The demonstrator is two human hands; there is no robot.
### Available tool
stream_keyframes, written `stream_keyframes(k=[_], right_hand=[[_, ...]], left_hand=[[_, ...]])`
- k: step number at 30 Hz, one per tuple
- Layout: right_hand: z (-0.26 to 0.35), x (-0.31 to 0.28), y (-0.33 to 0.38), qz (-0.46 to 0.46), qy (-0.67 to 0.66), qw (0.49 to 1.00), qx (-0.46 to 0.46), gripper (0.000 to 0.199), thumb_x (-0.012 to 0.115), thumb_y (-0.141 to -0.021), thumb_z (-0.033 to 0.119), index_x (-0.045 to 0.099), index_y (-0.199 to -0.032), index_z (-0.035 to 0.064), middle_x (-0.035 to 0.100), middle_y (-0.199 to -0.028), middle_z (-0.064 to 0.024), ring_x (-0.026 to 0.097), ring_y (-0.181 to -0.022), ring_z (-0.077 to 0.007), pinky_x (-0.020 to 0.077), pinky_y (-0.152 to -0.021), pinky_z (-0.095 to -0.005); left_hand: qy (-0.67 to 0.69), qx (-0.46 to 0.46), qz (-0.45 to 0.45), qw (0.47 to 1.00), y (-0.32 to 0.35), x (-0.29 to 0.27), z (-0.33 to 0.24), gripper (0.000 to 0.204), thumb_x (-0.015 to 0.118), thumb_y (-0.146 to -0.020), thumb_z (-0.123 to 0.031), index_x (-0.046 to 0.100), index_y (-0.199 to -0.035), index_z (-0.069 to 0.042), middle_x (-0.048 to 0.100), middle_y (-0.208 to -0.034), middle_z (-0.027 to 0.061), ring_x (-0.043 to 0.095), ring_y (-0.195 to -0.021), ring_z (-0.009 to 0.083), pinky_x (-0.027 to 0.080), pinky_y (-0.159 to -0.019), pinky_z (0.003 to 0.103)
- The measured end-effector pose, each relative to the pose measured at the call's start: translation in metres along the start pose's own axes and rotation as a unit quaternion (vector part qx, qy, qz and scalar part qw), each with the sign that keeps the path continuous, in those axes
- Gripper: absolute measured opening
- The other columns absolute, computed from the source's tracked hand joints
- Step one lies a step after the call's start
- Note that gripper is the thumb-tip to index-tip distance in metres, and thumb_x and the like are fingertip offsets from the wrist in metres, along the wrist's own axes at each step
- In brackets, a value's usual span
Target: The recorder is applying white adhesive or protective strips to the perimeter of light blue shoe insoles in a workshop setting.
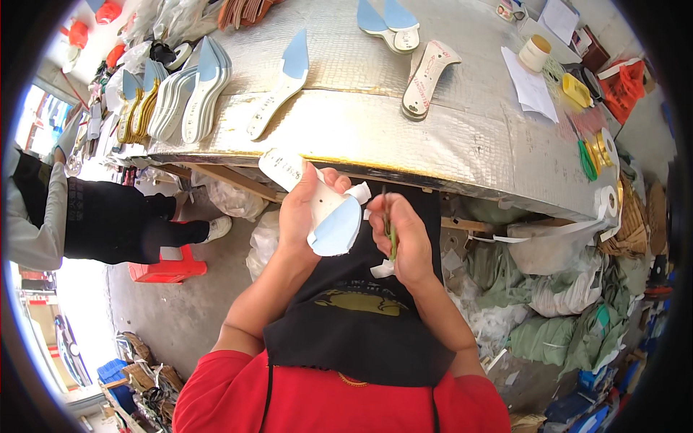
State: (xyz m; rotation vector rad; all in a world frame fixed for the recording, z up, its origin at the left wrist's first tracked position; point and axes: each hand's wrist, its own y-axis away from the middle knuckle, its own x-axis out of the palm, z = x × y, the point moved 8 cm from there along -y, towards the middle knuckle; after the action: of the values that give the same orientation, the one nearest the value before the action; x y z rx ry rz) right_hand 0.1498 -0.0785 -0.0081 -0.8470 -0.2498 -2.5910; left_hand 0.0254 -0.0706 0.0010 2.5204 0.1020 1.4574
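Insole (328, 216), white with a light blue heel layer, sits in my left hand (303, 213), held up above my lap and just short of the tabletop (404, 137) edge. My left grip is clenched around its middle, thumb on top, the blue heel end turned toward my right side. My right hand (408, 242) is closed on a thin green-handled tool (390, 234), blade pointing up at the heel edge; the view is too small to say whether it is a knife or small scissors. A white offcut (359, 193) curls away from the insole rim by my left fingertips, and another white scrap (381, 269) hangs below my right hand.

Judged progress: the work on this piece looks partway through, with loose material already lifted at the heel but still attached, and the rest of the rim not visibly checked.

On the tabletop lie several insoles with blue heels: a row stacked on edge (180, 97) at the left, a single one (281, 83) near the middle, a pair (390, 22) further back, and one white sole (427, 76) face up. I cannot tell which of these are done. Another person's dark trousers (115, 216) show at the left, apart from my hands.
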Motion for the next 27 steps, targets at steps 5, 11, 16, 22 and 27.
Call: stream_keyframes(k=[5,11,16,22,27], right_hand=[[-0.019,0.002,0.007,-0.036,-0.005,0.998,0.060,0.032,0.048,-0.101,0.032,0.057,-0.101,0.0013,0.047,-0.070,0.0023,0.038,-0.055,-0.0035,0.0283,-0.047,-0.0182],[-0.013,0.006,-0.001,-0.011,-0.004,0.999,0.030,0.028,0.053,-0.099,0.029,0.058,-0.094,0.0018,0.051,-0.068,0.0001,0.041,-0.052,-0.0038,0.0277,-0.044,-0.0187],[-0.014,0.008,-0.005,-0.002,-0.037,0.997,0.061,0.026,0.055,-0.098,0.028,0.057,-0.091,0.0022,0.053,-0.068,-0.0009,0.039,-0.050,-0.0038,0.0263,-0.043,-0.0181],[-0.017,0.003,-0.006,0.019,-0.041,0.996,0.077,0.026,0.057,-0.097,0.027,0.057,-0.088,0.0023,0.050,-0.067,0.0000,0.037,-0.052,-0.0026,0.0239,-0.043,-0.0178],[-0.014,-0.010,-0.006,-0.020,-0.071,0.994,0.083,0.027,0.057,-0.097,0.028,0.057,-0.088,0.0032,0.047,-0.065,0.0006,0.035,-0.050,-0.0031,0.0235,-0.042,-0.0183]], left_hand=[[0.022,-0.025,0.014,0.999,0.001,0.005,0.005,0.038,0.038,-0.102,-0.042,0.047,-0.091,-0.006,0.053,-0.082,0.0069,0.057,-0.075,0.0214,0.051,-0.067,0.033],[-0.008,-0.026,0.029,0.999,0.003,0.007,0.006,0.039,0.037,-0.102,-0.042,0.048,-0.089,-0.006,0.053,-0.083,0.0072,0.057,-0.076,0.0206,0.052,-0.070,0.032],[-0.029,-0.028,-0.004,0.999,0.005,0.002,0.005,0.039,0.038,-0.102,-0.042,0.048,-0.088,-0.007,0.054,-0.082,0.0073,0.057,-0.076,0.0198,0.052,-0.070,0.031],[-0.026,-0.046,-0.002,0.999,0.006,0.002,0.007,0.039,0.040,-0.101,-0.042,0.049,-0.088,-0.006,0.054,-0.081,0.0079,0.057,-0.074,0.0196,0.052,-0.068,0.030],[-0.043,-0.047,-0.001,0.998,0.005,0.002,0.006,0.040,0.036,-0.102,-0.041,0.049,-0.087,-0.006,0.055,-0.082,0.0086,0.057,-0.075,0.0203,0.052,-0.069,0.032]])
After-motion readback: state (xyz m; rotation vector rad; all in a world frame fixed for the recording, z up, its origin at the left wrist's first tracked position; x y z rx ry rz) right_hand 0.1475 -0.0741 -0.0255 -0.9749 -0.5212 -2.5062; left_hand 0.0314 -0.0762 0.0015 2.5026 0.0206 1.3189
